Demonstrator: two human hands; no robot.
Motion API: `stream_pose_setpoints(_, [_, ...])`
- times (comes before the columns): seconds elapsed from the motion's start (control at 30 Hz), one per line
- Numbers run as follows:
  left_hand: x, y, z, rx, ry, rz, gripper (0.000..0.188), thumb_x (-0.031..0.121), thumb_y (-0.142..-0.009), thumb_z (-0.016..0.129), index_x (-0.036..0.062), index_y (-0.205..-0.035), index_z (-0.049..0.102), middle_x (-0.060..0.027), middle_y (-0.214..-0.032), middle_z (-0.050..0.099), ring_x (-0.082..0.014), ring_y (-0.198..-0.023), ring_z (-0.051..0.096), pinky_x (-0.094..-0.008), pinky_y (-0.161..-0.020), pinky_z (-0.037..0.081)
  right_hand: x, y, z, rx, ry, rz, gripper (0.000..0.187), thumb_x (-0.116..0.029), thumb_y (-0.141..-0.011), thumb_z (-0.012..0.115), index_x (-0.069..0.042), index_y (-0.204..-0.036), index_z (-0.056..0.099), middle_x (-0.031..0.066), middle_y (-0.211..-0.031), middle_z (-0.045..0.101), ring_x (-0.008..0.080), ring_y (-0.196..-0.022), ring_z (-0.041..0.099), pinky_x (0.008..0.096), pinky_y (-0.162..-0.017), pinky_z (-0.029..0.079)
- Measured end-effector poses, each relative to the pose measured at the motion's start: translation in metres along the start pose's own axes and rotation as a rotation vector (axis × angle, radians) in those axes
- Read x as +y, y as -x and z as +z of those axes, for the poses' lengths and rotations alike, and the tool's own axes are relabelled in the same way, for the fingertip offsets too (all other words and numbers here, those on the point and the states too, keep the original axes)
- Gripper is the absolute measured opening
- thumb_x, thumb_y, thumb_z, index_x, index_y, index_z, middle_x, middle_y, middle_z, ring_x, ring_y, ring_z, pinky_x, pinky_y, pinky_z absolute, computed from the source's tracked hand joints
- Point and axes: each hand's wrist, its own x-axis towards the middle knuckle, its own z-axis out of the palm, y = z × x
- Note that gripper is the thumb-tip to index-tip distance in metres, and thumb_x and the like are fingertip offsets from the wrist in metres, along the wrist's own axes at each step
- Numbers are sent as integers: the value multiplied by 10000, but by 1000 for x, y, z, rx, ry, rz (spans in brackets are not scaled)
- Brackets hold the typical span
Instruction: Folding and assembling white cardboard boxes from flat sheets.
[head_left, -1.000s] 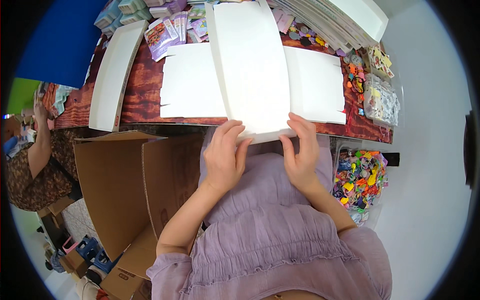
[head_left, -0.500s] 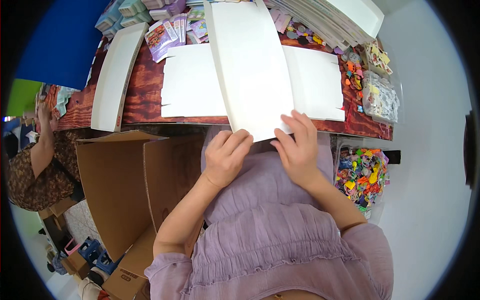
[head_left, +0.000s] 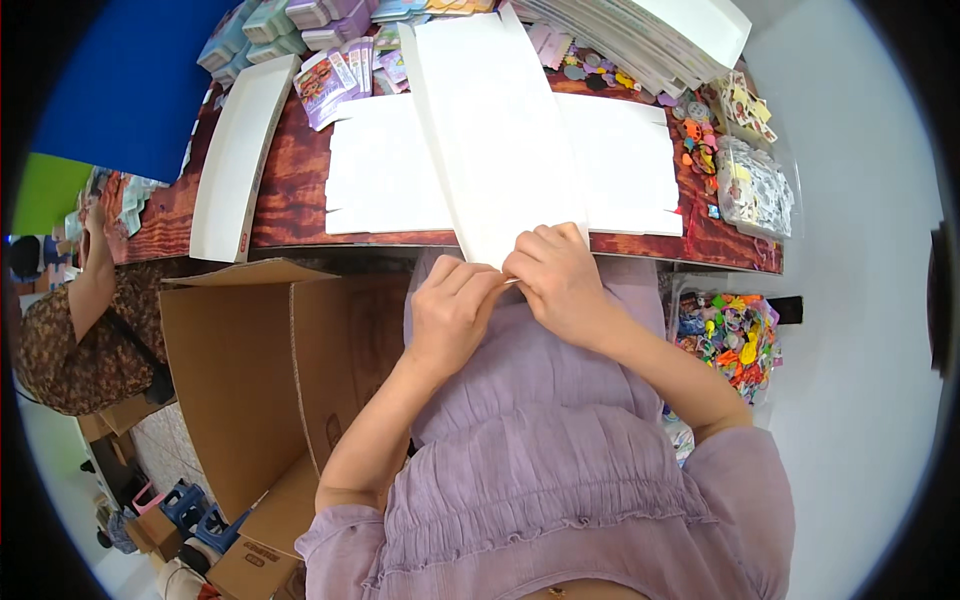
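Observation:
A long white cardboard tray point(head_left: 495, 130), its long sides turned up, slopes from the table down toward my lap. My left hand point(head_left: 455, 308) is closed on the near left corner of it, fingers curled over the edge. Right beside it, my right hand point(head_left: 556, 275) pinches the same near end, so the two hands almost touch. A thin strip of the card edge shows between them; the fingertips hide the rest of the corner. Under the tray, flat white card blanks point(head_left: 625, 165) with slits at their ends lie across the table.
A formed white tray point(head_left: 235, 165) stands at the left, by purple packets point(head_left: 335, 85). Stacked trays point(head_left: 640, 45) are at the back right, near a clear bin point(head_left: 757, 190). A big open carton point(head_left: 235, 370) is below the table edge; a tub of colourful trinkets point(head_left: 735, 340) is lower right.
My right hand has moved left along the near edge and closed on the tray beside my left hand. Its fingers were spread before. The tray has shifted slightly left.

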Motion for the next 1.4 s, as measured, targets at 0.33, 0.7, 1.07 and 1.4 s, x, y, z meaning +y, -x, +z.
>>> stream_pose_setpoints(0.33, [27,8,-5,189,1227,-1225,451,402,-1077,463,-11,-1215,580,-79,-1085,641,-119,-977,615,-298,-802,539,-23,8,16,9,24,-289,44,-57,-786,584,-56,-827,600,78,-807,514,268,-767,519,379,-683,412])
stream_pose_setpoints(0.7, [16,14,14,391,749,-820,437,333,-1117,361,-8,-954,581,8,-785,500,-72,-739,428,-283,-632,379,-32,-14,6,-243,-191,57,152,32,-764,580,-62,-872,632,73,-862,523,262,-871,516,374,-770,356])
stream_pose_setpoints(1.07, [5,12,12,418,712,-918,453,357,-1106,391,-38,-996,584,14,-798,491,-80,-731,406,-272,-640,379,-12,4,-11,-95,201,-19,128,16,-771,596,-36,-888,599,78,-899,542,276,-936,525,449,-976,375])
stream_pose_setpoints(1.4, [10,6,10,426,775,-914,422,334,-1110,386,-27,-991,570,16,-793,489,-73,-715,412,-266,-639,395,-3,-9,-17,-254,-105,107,240,107,-704,552,-73,-851,611,55,-889,531,259,-951,515,475,-1060,310])
